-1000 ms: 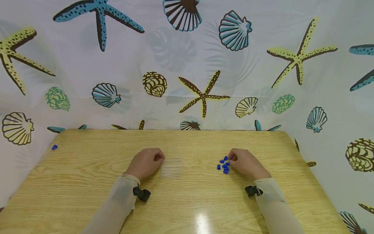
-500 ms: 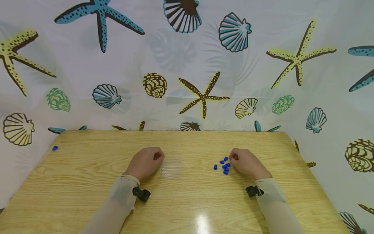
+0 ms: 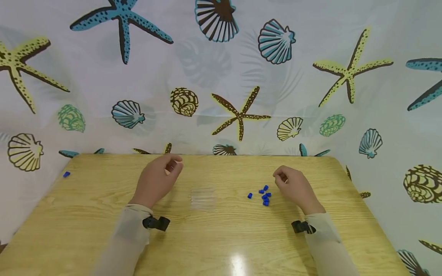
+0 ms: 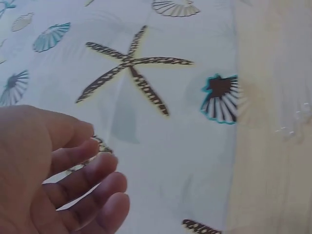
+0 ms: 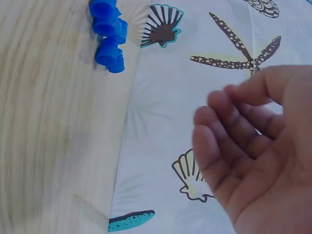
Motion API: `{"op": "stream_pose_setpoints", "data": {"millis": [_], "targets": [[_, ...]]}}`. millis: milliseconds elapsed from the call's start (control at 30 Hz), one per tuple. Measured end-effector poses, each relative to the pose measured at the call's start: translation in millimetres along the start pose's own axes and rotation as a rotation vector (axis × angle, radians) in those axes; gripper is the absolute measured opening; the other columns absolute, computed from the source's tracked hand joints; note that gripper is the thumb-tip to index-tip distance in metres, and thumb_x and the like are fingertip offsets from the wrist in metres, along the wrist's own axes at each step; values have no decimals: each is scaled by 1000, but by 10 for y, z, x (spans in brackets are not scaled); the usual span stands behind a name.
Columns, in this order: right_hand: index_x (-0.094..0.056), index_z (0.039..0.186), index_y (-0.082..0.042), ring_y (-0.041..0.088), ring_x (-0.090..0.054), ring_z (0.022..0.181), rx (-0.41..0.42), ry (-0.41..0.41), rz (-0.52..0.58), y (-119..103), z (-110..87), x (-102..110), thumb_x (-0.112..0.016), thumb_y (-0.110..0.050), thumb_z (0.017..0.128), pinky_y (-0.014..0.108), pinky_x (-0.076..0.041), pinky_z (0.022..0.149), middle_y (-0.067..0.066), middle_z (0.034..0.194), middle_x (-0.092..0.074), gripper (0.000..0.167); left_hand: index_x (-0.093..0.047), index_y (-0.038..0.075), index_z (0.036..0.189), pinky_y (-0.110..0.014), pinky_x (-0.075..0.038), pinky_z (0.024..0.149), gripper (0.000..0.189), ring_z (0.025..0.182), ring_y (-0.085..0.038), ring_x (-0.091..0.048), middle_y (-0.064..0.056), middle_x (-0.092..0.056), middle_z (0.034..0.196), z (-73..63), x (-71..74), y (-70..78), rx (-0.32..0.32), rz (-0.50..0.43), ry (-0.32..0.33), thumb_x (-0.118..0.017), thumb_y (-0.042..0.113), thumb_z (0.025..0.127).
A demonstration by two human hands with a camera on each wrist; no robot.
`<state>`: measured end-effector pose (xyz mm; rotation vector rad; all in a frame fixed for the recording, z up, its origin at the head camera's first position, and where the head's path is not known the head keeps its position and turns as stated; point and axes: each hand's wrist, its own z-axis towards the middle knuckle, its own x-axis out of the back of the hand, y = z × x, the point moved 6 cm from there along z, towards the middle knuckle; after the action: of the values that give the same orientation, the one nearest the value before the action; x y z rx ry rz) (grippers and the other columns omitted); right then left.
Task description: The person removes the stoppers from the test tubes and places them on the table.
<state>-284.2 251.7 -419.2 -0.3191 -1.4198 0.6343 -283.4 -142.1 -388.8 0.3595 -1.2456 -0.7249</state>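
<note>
My left hand (image 3: 155,181) is raised to the left of a row of slim clear tubes (image 3: 202,199) lying side by side on the table. Its fingers curve loosely, and the left wrist view shows nothing between them. Small blue caps (image 3: 265,197) sit in a loose cluster on the right half of the table, with a single blue cap (image 3: 250,195) a little to their left. Beyond and to the right of this cluster hovers my right hand (image 3: 296,187). Its loosely bent fingers (image 5: 226,141) hold nothing in the right wrist view.
The wooden table (image 3: 221,237) ends at a white curtain (image 3: 221,76) printed with shells and starfish, which also runs down the right side. Another small blue piece (image 3: 66,174) lies near the table's far left edge. A black wrist camera is strapped to each sleeve.
My left hand has lifted away from the tubes, up and to the left. The right hand has drawn up and back from the blue caps. One cap has shifted left from the cluster.
</note>
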Motion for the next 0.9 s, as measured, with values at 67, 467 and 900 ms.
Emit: {"op": "stream_pose_setpoints", "data": {"millis": [67,467,900], "targets": [[-72,109,-11,16,-62,82,14,75,30,-13,-49,68,-57,-16,104,37,-54,75,0,93,-69,17,-67,13,128,-45,-56,80,33,93,-22,-65,-3,-69,102,-31,155,22,6,-26,69,-59,37,107],[-70,119,-7,21,-65,94,167,-8,-88,-321,-76,-131,-64,-12,101,41,-56,81,4,106,-68,19,-59,12,140,-49,-55,85,44,97,-27,-66,-8,-68,108,-209,528,-204,73,-37,124,-59,40,106],[-70,128,-9,20,-60,92,369,-310,-373,-667,103,-890,-57,-8,105,35,-54,82,5,108,-62,26,-52,11,146,-50,-55,79,53,94,-27,-67,-10,-70,111,-169,227,-360,110,40,-95,-54,47,107]]}}
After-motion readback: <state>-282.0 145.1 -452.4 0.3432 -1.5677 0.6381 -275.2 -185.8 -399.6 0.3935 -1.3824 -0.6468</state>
